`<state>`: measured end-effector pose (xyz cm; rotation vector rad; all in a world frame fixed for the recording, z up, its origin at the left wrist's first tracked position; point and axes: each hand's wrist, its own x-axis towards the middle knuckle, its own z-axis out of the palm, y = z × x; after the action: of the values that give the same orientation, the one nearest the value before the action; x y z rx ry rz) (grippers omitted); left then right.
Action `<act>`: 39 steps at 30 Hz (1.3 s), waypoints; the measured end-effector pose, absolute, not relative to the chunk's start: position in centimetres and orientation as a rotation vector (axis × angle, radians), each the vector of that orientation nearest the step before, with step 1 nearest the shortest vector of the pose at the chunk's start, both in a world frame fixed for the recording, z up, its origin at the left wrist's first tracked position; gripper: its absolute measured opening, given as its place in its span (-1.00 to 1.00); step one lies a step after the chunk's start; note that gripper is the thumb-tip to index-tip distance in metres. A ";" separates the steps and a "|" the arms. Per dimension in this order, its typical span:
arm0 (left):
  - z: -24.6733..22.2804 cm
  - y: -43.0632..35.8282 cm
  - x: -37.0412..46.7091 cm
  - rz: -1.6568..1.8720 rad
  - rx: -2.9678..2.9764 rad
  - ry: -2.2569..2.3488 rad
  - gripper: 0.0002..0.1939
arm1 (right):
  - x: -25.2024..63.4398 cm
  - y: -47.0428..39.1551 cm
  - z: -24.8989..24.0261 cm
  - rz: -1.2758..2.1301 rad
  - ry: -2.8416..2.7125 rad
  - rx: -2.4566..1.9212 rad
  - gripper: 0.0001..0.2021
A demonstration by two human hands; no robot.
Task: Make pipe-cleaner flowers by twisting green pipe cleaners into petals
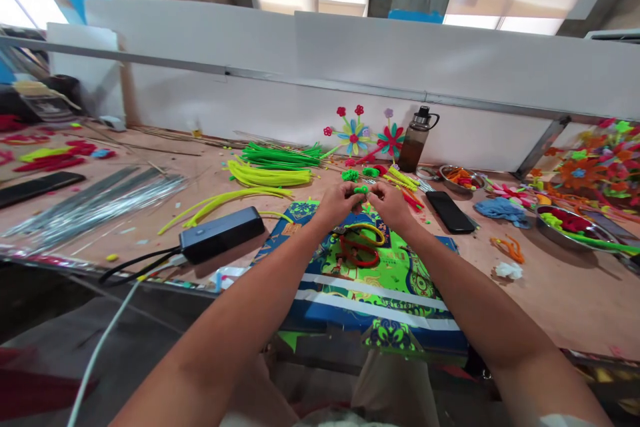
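Note:
Both hands meet over the far part of a blue and green patterned board. Between their fingertips is a small green fuzzy piece. My left hand pinches it from the left, and my right hand holds its right side. Just beyond the fingers lie green curled pieces. Nearer to me on the board rest a red loop and a yellow loop. The exact shape of the held piece is partly hidden by the fingers.
Green stems and yellow stems lie at the back left, near a black box with cables. A bottle stands behind; a phone, metal bowls and a blue cloth are at the right.

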<state>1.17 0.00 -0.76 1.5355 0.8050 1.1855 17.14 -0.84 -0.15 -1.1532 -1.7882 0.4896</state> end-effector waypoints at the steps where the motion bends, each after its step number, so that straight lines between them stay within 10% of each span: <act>1: -0.8 -0.1 1.3 1.219 1.600 0.863 -0.89 | 17.0 -0.7 -0.4 0.683 -1.694 -1.202 -0.86; 6: -0.8 0.3 0.9 1.205 1.418 0.851 -0.90 | 16.8 -0.5 -0.3 1.097 -1.512 -1.098 -0.81; 14: 0.1 0.6 0.5 0.959 0.838 0.761 -0.92 | 17.6 -1.4 0.8 0.191 -1.952 -0.879 -0.86; 27: -0.4 -0.1 1.1 0.903 0.904 0.738 -0.93 | 18.9 -1.0 0.2 -0.235 -2.179 -0.783 -0.93; 39: -1.0 -0.4 1.8 1.235 1.565 0.933 -0.89 | 17.1 -0.4 -0.2 0.969 -1.649 -1.356 -0.78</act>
<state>1.84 -0.38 -0.97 1.5652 0.9329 1.2354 17.11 -0.35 -0.21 -1.3558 -1.6488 0.9686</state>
